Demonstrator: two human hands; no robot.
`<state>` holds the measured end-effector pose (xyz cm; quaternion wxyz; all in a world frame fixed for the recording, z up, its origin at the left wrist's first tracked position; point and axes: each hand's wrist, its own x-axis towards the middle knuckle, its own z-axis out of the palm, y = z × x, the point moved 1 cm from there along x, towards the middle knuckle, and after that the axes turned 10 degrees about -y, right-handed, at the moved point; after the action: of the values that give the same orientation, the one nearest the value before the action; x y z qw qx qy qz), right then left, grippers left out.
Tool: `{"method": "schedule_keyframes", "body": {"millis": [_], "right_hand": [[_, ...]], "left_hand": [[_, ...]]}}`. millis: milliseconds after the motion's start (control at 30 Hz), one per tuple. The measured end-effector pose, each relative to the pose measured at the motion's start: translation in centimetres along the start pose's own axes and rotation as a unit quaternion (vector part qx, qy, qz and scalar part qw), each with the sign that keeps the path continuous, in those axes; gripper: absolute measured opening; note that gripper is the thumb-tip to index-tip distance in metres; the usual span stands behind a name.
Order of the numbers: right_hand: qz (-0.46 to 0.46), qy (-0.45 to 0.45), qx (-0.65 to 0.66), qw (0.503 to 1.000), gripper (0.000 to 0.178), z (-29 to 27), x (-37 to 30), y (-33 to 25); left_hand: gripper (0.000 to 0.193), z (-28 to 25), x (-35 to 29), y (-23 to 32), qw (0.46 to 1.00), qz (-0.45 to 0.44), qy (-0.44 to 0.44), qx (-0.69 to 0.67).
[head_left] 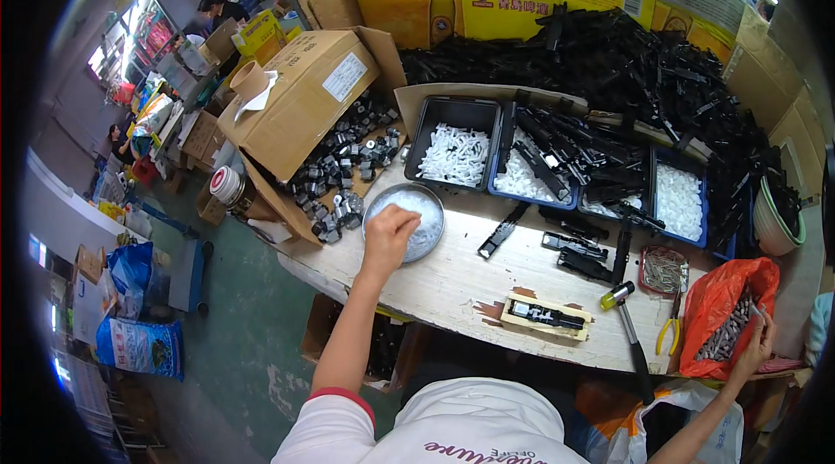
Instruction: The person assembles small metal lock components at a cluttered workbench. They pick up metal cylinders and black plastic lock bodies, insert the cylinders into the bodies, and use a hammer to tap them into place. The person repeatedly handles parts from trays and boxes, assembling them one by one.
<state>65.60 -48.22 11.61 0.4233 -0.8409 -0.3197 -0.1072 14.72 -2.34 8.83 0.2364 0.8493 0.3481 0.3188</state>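
Note:
My left hand (390, 236) is over a round metal dish (432, 242) with pale, whitish contents. Its fingers are pinched together; what they hold, if anything, is hidden. At the far right, my right hand (755, 347) is beside a red plastic bag (709, 303) of small grey metal parts (724, 333). Between its fingertips shows a small grey piece (758, 315), too small to name exactly. In front of me on the table lies a pale wooden fixture (519, 318) with a black mechanical part (550, 316) set in it; neither hand touches it.
A hammer (628, 325), yellow-handled pliers (669, 335) and a tray of pins (663, 270) lie near the red bag. Behind stand bins of white plastic pieces (454, 155) and a heap of black parts (626, 64). A cardboard box (300, 94) spills metal-and-black pieces at left.

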Motion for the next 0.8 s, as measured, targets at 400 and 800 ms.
{"method": "schedule_keyframes", "body": {"millis": [400,800], "right_hand": [[-0.083,0.035,-0.009,0.996,0.018,0.6,0.3,-8.6],[-0.095,-0.167,0.209,0.959,0.017,14.3,-5.3,-18.0]], "left_hand": [[0.007,4.3,-0.5,-1.4,0.988,0.028,-0.020,0.152],[0.006,4.3,-0.1,-1.1,0.996,-0.019,-0.009,0.085]]}}
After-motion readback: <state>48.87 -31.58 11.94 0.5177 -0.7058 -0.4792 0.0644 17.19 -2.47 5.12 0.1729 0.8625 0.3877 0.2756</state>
